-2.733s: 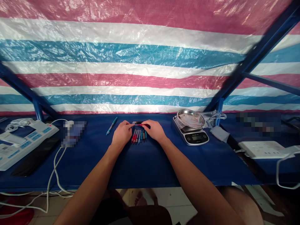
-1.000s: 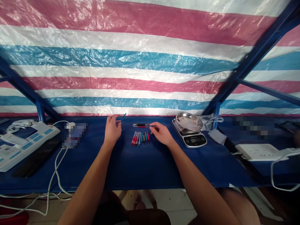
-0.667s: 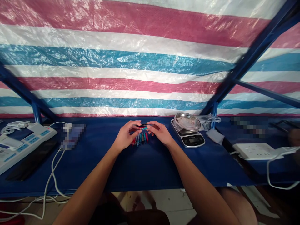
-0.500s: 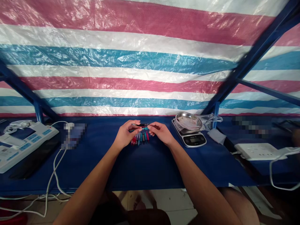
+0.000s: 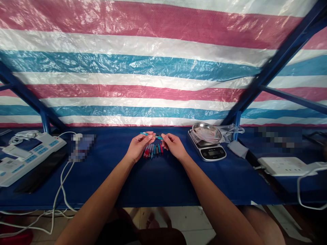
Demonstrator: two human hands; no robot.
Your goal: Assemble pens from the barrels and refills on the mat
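Note:
Between both hands a blue pen [image 5: 157,137] is held level above the far part of the blue table [image 5: 163,183]. My left hand [image 5: 140,144] pinches its left part, thumb and fingers together. At its right part, my right hand [image 5: 173,144] has closed its fingertips on it. Just below and between the hands, several pens [image 5: 154,150] in red, blue and grey lie side by side on the table. A dark item shows close behind the held pen, too small to make out.
To the right stand a kitchen scale [image 5: 211,151] with a metal bowl [image 5: 206,132] and a plastic bag [image 5: 231,131]. White power strips [image 5: 33,154] with cables lie at the left and right. A phone-like object [image 5: 83,148] sits at left. A striped sheet [image 5: 153,92] hangs behind.
The held pen's blue left end now sticks out past my left fingers. My left hand's fingers have shifted along it, and the view has moved slightly.

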